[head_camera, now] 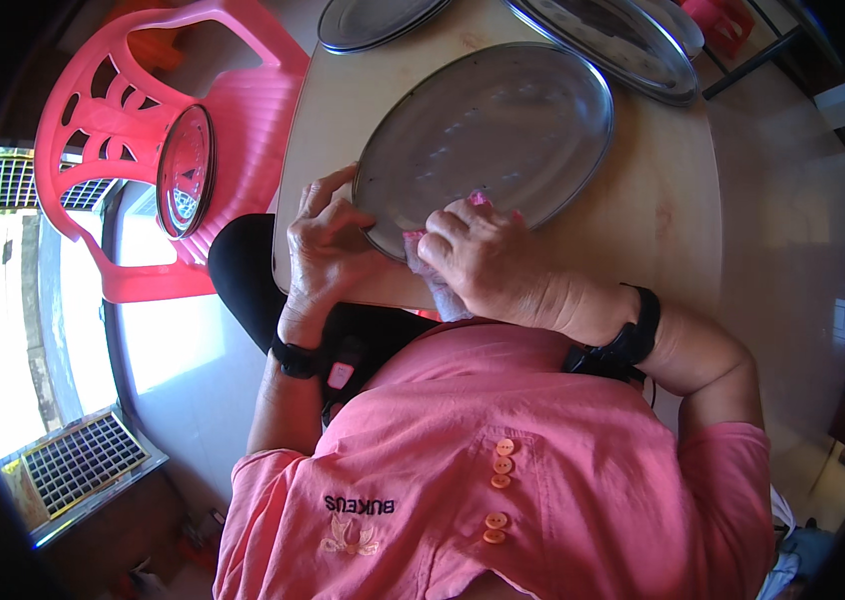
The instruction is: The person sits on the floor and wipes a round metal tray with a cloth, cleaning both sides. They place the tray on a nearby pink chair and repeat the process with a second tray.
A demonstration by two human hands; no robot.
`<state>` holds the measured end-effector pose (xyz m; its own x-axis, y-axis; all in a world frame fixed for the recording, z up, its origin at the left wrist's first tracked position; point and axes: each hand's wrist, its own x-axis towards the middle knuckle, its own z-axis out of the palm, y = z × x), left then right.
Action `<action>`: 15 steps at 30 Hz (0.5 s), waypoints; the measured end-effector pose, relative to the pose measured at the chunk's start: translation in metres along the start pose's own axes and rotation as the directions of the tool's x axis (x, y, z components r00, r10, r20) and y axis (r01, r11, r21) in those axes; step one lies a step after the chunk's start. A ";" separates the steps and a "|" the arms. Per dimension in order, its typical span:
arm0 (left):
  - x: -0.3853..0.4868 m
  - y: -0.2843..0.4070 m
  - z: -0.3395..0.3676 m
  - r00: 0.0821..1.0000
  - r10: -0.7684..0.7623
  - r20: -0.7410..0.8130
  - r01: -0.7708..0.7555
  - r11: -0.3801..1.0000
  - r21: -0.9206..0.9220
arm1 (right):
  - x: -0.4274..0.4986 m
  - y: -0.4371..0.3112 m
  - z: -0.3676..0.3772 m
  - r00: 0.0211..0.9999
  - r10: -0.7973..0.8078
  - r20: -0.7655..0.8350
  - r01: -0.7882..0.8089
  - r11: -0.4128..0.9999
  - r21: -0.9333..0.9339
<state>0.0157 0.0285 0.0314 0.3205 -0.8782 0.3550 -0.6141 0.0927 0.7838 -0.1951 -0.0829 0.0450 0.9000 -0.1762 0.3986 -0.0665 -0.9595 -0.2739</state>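
A large oval metal platter (497,127) lies before me near the table's front edge, small dark specks on its dull surface. My left hand (332,232) grips the platter's rim at its near left end, thumb on top. Bunched in my right hand (475,255) is a pink and greyish cloth (437,289), pressed against the platter's near edge. Part of the cloth hangs down toward my lap; the rest is hidden under my fingers.
Stacked oval platters (381,22) sit at the table's back left, more platters (617,45) at the back right. On my left, a pink plastic chair (250,127) holds a stack of metal-rimmed plates (186,172). The wooden table (655,195) has a rounded edge.
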 end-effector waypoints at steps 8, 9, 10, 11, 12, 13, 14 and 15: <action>0.000 -0.005 0.005 1.000 -0.006 -0.013 0.005 0.995 -0.100 | -0.025 0.021 -0.004 0.994 -0.111 0.004 0.111 0.990 -0.086; -0.001 -0.007 0.006 1.000 -0.010 -0.021 0.008 0.993 -0.116 | -0.030 0.029 -0.006 0.992 -0.125 -0.015 0.122 0.984 -0.131; -0.001 -0.009 0.006 1.000 -0.011 -0.021 0.009 0.993 -0.114 | -0.036 0.037 -0.013 0.993 -0.116 -0.012 0.112 0.982 -0.151; -0.002 -0.011 0.006 1.000 -0.011 -0.017 0.010 0.995 -0.096 | -0.042 0.045 -0.019 0.995 -0.103 -0.004 0.101 0.980 -0.172; -0.002 -0.012 0.006 1.000 -0.001 -0.012 -0.001 0.995 -0.100 | -0.048 0.052 -0.026 0.997 -0.076 -0.021 0.071 0.982 -0.175; -0.002 -0.013 0.005 1.000 0.012 -0.003 -0.013 0.996 -0.089 | -0.052 0.059 -0.033 0.998 -0.046 -0.034 0.039 0.984 -0.175; -0.002 -0.013 0.004 0.999 0.035 -0.001 -0.035 0.997 -0.072 | -0.056 0.067 -0.041 0.999 -0.037 -0.037 0.029 0.979 -0.201; -0.002 -0.011 0.003 0.999 0.032 0.018 -0.031 0.999 -0.033 | -0.059 0.073 -0.045 0.999 -0.025 -0.033 0.018 0.977 -0.211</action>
<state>0.0202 0.0275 0.0204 0.2879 -0.8830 0.3707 -0.5998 0.1356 0.7886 -0.2724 -0.1521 0.0414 0.8869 -0.1592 0.4336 -0.1401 -0.9872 -0.0759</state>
